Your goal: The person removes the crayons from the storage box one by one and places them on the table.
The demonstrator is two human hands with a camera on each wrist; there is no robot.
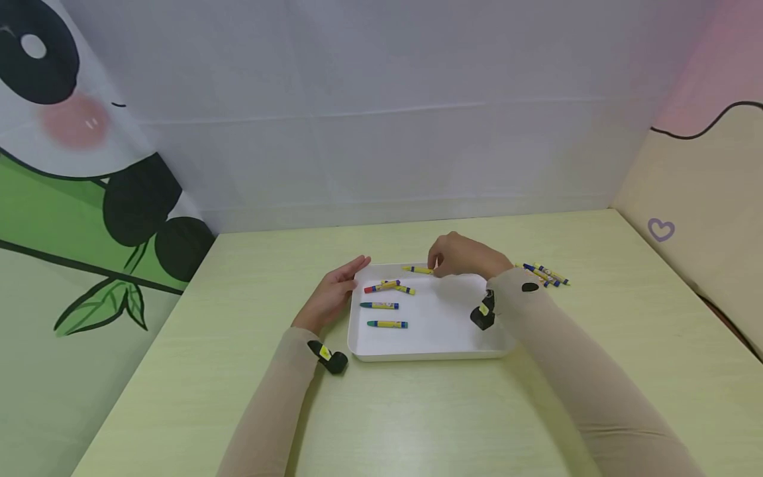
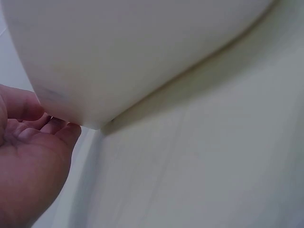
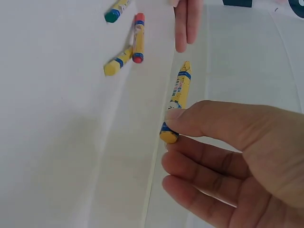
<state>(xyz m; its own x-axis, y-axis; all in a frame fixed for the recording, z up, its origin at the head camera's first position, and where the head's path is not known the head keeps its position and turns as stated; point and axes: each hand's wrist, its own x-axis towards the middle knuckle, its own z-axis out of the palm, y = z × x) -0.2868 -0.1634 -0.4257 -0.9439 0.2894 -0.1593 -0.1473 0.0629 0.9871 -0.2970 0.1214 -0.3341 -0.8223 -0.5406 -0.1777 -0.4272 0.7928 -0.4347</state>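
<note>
My right hand (image 1: 467, 255) pinches the blunt end of a yellow crayon (image 3: 180, 90) between thumb and index finger, above the far edge of a white tray (image 1: 441, 341). The crayon's tip points toward my left hand (image 1: 330, 295). That hand holds the tray's left rim near the far corner, thumb at the rim, long fingers along the outside. Inside the tray, a red crayon (image 1: 372, 289) lies across another yellow crayon (image 1: 407, 290). A dark green crayon (image 1: 379, 305) and a lighter green crayon (image 1: 387, 324) lie nearer the front, roughly parallel.
Several crayons (image 1: 551, 275) lie in a loose pile on the pale wooden table (image 1: 381, 417), right of the tray and partly behind the right sleeve. A white cloth wall (image 1: 381, 159) stands along the table's back edge, with printed panels on both sides.
</note>
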